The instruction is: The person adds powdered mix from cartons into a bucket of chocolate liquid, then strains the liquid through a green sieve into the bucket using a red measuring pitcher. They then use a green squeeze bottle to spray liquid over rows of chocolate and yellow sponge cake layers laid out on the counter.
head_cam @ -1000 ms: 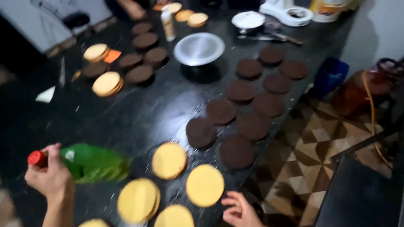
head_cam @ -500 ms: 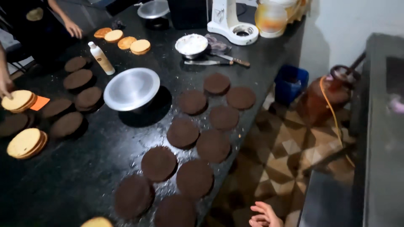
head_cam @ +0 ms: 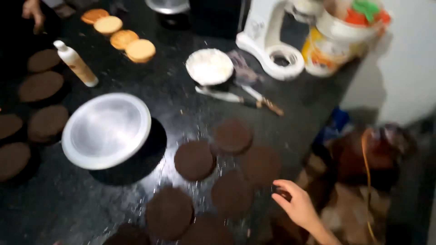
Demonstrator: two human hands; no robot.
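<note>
The right hand (head_cam: 297, 205) reaches in from five o'clock, its fingers (head_cam: 282, 184) loosely curled and a little apart, gripping nothing. The fingertips hover at the edge of the dark stone counter (head_cam: 54, 204), just beside the nearest round dark-brown chocolate cake layers (head_cam: 232, 193); whether they touch one is lost in the blur. The left hand is out of sight.

Those chocolate layers lie flat in a loose cluster from the centre down to six o'clock, close together, some nearly touching. At nine o'clock of the cluster stands a round silver metal cake pan (head_cam: 106, 129), turned bottom up, on a dark base. Further out toward nine and ten o'clock lies a second group of dark-brown cake rounds (head_cam: 41, 86), with a slim cream-coloured squeeze bottle (head_cam: 76, 64) leaning among them.

At eleven o'clock sit four round golden sponge layers (head_cam: 124, 39), and another person's hand (head_cam: 32, 11) rests at the far corner. At twelve o'clock is a small bowl of white cream (head_cam: 209, 66), with a wooden-handled knife (head_cam: 254, 100) just below it. At one o'clock stand a white stand mixer base (head_cam: 271, 53) and a plastic tub (head_cam: 336, 38).
</note>
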